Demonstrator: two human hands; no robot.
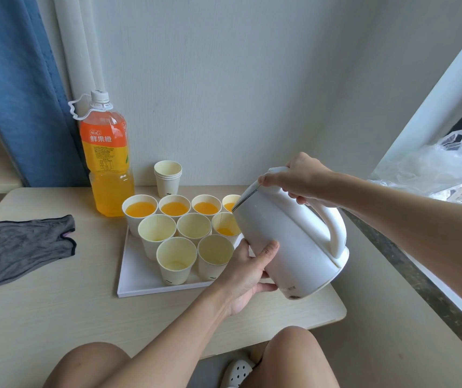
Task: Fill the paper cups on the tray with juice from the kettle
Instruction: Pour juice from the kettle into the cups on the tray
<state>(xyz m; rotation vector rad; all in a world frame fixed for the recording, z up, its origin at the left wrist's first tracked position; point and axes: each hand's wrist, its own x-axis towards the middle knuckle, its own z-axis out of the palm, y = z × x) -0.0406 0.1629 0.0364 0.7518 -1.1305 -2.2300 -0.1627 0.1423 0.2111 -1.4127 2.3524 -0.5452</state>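
A white kettle point(288, 233) is tilted left over the right side of the white tray point(137, 281). My right hand point(299, 177) grips its handle near the lid. My left hand point(248, 273) cups the kettle's lower body from the left. The spout is over a middle-row cup point(224, 225) with a little orange juice in its bottom. Several back-row cups point(140, 210) hold orange juice nearly to the rim. The remaining middle and front cups point(176, 256) look empty or nearly so.
An orange juice bottle point(108, 161) stands behind the tray at the left. A stack of spare paper cups point(167, 177) sits by the wall. A grey cloth point(31, 245) lies on the left of the table. A plastic bag point(434, 166) rests on the sill.
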